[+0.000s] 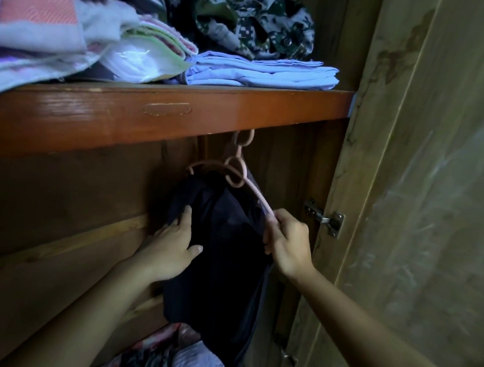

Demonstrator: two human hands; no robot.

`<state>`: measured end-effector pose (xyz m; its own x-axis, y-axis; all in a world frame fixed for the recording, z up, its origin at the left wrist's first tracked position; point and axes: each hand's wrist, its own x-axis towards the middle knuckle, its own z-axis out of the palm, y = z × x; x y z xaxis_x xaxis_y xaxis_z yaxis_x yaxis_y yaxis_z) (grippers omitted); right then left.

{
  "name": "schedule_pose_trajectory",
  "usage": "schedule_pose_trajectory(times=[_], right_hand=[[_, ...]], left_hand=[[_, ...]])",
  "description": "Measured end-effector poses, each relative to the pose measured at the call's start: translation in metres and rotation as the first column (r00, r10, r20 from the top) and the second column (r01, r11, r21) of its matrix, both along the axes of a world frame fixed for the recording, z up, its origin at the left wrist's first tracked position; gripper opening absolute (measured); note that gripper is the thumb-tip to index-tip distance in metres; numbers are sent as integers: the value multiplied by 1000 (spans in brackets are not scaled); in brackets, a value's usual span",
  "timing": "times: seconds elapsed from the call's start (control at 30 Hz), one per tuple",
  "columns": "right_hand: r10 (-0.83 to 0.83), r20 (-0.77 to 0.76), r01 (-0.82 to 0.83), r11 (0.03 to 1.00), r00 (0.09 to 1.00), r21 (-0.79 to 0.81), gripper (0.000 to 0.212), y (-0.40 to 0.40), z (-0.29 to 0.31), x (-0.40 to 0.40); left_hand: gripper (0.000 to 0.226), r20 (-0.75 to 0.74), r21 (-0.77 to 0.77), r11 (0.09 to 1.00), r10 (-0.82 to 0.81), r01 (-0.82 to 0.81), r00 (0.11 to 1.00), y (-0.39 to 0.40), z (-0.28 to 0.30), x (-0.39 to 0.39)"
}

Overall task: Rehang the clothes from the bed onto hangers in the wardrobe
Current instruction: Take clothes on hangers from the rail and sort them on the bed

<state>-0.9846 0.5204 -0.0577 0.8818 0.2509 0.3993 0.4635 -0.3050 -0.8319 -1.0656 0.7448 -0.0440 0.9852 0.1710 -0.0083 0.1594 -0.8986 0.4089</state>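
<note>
A brown wooden shelf [240, 108] carries folded textiles. On its right part lies a stack of light blue folded cloth [260, 72], behind it a camouflage garment [255, 21]. On the left lie striped blankets [42, 26], touching a white packet [134, 61].

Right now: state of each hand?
Left hand: open, fingers resting on the dark garment.
Right hand: closed, gripping the pink hanger arm.

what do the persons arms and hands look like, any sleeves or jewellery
Both forearms are bare as far as the picture shows, with no sleeve in view. The left hand and the right hand wear no gloves, and no ring, watch or bracelet shows. The left thumbnail looks short and unpainted.
</note>
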Motion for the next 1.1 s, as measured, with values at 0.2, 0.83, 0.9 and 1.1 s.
schedule_pose_trajectory(times=[0.2,0.83,0.9,1.1], right_hand=[[15,6,-15,1000,1000,-17,28,-68,-10,-45],[-500,-155,503,864,852,-26,27,-317,-39,-285],[-595,-152,595,802,789,-49,22,-331,-40,-313],[-848,34,818,498,529,-288,29,-339,-44,-397]], left_hand=[[88,122,-68,996,-56,65,991,-25,-11,5],[19,363,-94,660,-675,745,643,-264,-80,27],[24,366,-164,556,-733,815,574,-296,-87,24],[15,358,-198,200,-897,960,261,-385,-89,10]])
